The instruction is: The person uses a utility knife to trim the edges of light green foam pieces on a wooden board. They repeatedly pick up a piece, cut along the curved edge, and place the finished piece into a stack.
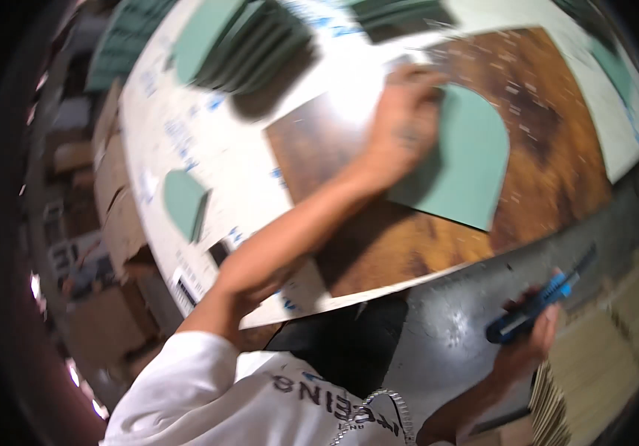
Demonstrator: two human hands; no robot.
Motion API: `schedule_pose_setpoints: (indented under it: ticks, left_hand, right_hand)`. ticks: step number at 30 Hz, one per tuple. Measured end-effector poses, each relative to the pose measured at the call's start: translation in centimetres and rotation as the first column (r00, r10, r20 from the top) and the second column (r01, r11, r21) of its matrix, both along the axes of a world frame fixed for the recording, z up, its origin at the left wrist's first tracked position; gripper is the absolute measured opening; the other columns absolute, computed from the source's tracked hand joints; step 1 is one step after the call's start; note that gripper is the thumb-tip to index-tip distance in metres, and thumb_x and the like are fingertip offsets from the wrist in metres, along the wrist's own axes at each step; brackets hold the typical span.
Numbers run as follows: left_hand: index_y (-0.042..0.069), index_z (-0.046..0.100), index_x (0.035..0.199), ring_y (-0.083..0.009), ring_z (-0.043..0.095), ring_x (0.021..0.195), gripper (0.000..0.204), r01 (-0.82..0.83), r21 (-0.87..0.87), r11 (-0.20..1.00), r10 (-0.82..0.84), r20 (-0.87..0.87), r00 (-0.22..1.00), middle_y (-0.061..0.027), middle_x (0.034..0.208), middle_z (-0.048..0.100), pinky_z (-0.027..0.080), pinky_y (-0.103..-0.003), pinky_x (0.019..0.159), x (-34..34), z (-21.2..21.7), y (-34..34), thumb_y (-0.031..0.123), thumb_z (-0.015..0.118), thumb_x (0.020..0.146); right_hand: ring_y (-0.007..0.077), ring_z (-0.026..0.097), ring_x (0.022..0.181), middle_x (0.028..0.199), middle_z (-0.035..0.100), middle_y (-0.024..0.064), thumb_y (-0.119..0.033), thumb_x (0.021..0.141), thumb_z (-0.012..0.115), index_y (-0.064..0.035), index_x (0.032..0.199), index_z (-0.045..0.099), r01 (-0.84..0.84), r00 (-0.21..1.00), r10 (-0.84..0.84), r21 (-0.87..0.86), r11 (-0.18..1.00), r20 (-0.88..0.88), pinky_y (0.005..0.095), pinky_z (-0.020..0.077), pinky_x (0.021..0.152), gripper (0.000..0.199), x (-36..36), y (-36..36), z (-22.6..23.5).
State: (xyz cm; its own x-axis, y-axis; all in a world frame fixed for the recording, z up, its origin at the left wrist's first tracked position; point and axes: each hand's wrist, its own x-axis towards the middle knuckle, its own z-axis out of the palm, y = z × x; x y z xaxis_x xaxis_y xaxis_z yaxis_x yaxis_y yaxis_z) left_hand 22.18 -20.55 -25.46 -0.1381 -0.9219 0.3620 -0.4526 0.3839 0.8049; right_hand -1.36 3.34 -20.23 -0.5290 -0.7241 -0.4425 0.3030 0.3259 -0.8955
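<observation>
Hands work well apart: the left hand [403, 123] presses flat on the arched green piece [462, 160] lying ahead on the tabletop [185, 141], while the right hand [524, 349] grips a blue utility knife [531, 306] low at the right, off the board.

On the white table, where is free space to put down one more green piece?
The white table is bare between the fanned green stack and the small green piece. The brown board is free right of the arched green sheet. It is crowded under the left hand.
</observation>
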Motion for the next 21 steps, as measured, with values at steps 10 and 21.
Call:
schedule_pose_setpoints:
  ticks: [10,21]
  left_hand:
    - [0.006,0.054,0.138,-0.0424,0.049,0.123,0.046,0.038,-0.152,0.988,0.060,0.590,0.805,-0.0216,0.137,0.053,0.038,-0.054,0.104,-5.3,-4.3,2.3,0.028,0.055,0.098]
    - [-0.002,0.048,0.140,-0.0454,0.049,0.121,0.046,0.097,-0.091,0.991,-0.017,0.638,0.770,-0.0295,0.134,0.049,0.038,-0.053,0.105,-6.9,-1.7,2.6,0.015,0.056,0.098]
  right_hand:
    - [0.0277,0.063,0.107,0.124,0.064,0.0140,-0.003,0.084,0.077,-0.0072,0.128,0.068,-0.381,0.408,0.317,0.156,0.911,-0.856,0.0361,0.0540,0.089,0.045,1.7,-1.2,-5.8]
    - [0.0282,0.060,0.092,0.111,0.061,0.0095,-0.013,0.079,0.083,-0.0141,0.125,0.068,-0.368,0.115,0.324,0.263,0.892,-0.939,0.0395,0.0512,0.077,0.049,1.1,1.0,-5.8]
